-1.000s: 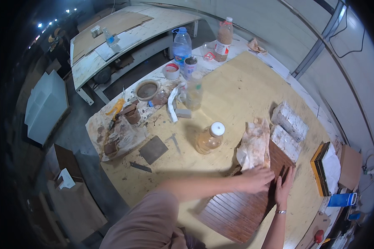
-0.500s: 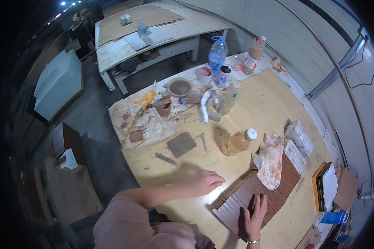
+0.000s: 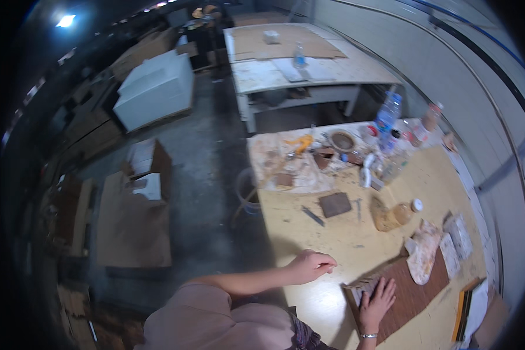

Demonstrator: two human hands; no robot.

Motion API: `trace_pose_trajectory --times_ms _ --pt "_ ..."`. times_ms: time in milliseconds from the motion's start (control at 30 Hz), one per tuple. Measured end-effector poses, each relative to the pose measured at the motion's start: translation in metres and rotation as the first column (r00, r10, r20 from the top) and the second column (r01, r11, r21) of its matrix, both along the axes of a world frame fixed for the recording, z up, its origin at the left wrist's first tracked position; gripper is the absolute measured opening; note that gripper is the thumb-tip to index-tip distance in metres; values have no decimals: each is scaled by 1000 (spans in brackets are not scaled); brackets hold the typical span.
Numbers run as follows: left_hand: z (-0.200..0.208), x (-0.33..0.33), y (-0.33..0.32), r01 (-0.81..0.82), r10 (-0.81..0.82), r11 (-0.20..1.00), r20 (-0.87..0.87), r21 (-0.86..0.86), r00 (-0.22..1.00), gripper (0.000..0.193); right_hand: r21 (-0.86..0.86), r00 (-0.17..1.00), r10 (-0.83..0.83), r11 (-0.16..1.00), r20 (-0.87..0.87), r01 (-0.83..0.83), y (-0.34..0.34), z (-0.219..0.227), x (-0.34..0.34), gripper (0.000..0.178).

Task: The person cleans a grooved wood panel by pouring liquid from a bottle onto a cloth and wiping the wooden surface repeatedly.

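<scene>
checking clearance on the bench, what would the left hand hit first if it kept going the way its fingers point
The left hand points right across bare bench top. The first thing in that line looks like the crumpled rag on the brown board, though depth is hard to judge here.

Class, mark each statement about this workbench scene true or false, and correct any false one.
1. The right hand lies flat on the brown slatted wooden panel. True.
2. The left hand holds the plastic jar. False: it is loosely curled over the bare workbench and holds nothing.
3. The plastic jar with the white cap lies on its side. True.
4. The blue-tinted water bottle lies flat on the floor. False: it stands upright at the bench's far end.
5. A bracelet is on the right wrist. True.
</scene>
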State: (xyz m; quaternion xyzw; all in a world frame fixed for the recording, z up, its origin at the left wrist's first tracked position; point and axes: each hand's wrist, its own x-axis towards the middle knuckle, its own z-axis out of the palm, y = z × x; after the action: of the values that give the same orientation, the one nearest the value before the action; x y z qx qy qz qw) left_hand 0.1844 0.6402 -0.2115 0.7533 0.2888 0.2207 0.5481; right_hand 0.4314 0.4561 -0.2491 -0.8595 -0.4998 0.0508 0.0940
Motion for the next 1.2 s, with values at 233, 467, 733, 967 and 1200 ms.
trace_pose_trajectory --times_ms 233,467,733,967,1200 --pt "22 -35 65 -120 127 987 57 -111 990 18 49 998 -60 997 27 59 0 0 2 73" --pt "-36 -64 247 -422 447 893 185 -157 875 15 0 997 -81 997 16 81 17 12 -7 69" --pt "-75 9 352 -483 484 875 -58 31 873 25 13 991 -129 992 39 128 13 10 -9 72" --pt "-80 25 384 -510 503 857 99 72 859 13 7 991 -126 992 41 126 17 7 -8 73" --pt "16 22 374 -141 311 659 -97 739 945 6 8 992 -123 992 12 123 21 10 -3 73"
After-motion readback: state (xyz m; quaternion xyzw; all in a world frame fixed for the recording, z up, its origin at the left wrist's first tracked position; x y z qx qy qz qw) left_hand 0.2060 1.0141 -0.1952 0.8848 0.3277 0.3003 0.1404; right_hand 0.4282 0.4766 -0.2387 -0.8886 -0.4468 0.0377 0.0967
